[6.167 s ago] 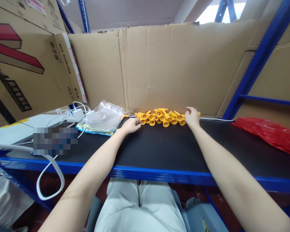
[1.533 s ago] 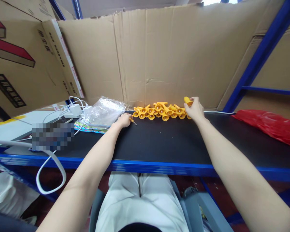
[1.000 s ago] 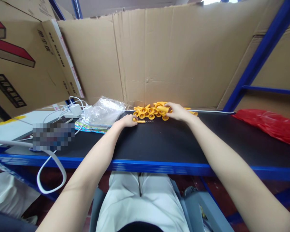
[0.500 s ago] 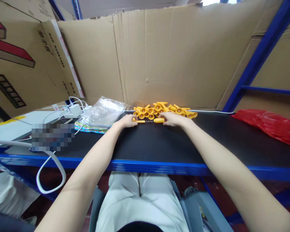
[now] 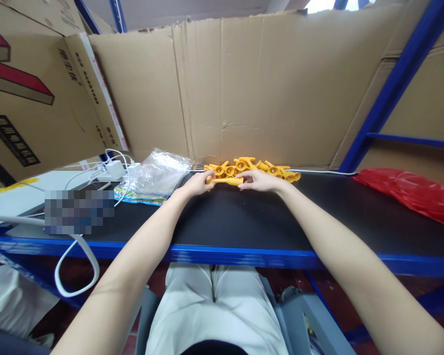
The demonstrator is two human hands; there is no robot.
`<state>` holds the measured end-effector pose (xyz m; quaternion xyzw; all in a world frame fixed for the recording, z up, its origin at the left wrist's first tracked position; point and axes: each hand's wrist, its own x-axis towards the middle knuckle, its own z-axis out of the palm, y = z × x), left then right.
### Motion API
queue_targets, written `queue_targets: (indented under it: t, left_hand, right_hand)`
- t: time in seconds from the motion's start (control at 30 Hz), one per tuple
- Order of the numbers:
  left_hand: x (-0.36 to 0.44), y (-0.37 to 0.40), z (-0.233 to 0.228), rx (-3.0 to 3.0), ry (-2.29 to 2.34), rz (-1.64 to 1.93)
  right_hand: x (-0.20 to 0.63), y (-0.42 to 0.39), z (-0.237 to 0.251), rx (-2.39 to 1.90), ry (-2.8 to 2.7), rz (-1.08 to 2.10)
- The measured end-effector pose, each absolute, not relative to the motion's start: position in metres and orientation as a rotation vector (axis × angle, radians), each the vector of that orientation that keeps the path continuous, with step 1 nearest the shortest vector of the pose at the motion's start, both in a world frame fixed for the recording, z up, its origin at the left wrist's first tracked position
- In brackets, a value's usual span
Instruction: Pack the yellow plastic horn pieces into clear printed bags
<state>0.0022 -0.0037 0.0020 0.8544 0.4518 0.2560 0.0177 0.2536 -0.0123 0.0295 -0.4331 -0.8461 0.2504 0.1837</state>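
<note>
- The left hand (image 5: pixel 197 183) and the right hand (image 5: pixel 261 180) meet at the far middle of the black shelf top (image 5: pixel 244 222), with one long yellow plastic piece (image 5: pixel 227 181) spanning the gap between them
- The left hand is pinched onto the left end of that piece, fingers curled; the right hand grips its right end, thumb and fingertips closed on it
- The piece lies level, just above or on the shelf top; which of the two cannot be told
- It looks joined into a single length, so this unit seems close to finished, as a judgement from how it sits
- Just beyond the hands, against the cardboard wall (image 5: pixel 262 93), lies a row of yellow parts (image 5: pixel 259 169), many of them, so much appears left to handle
- To the left of the hands sits a clear plastic bag (image 5: pixel 159 173), with white cables (image 5: pixel 111 170) farther left
- At the far right lies a red bag (image 5: pixel 414 195), well apart from both hands
</note>
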Motion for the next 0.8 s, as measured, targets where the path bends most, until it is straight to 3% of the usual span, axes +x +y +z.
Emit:
queue_targets:
  t: [0.23, 0.4, 0.6, 0.8]
  left_hand:
    - [0.002, -0.002, 0.0, 2.652, 1.568, 0.819]
    - [0.002, 0.0, -0.003, 2.614, 1.595, 0.835]
    - [0.001, 0.0, -0.003, 2.584, 1.623, 0.837]
    - [0.003, -0.003, 0.0, 2.593, 1.57, 0.872]
  right_hand:
    - [0.244, -0.003, 0.007, -1.096, -1.861, 1.387]
    - [0.236, 0.001, -0.001, -1.153, -1.722, 1.4]
    - [0.244, -0.007, 0.01, -1.035, -1.815, 1.632]
    - [0.242, -0.002, 0.005, -1.189, -1.91, 1.429]
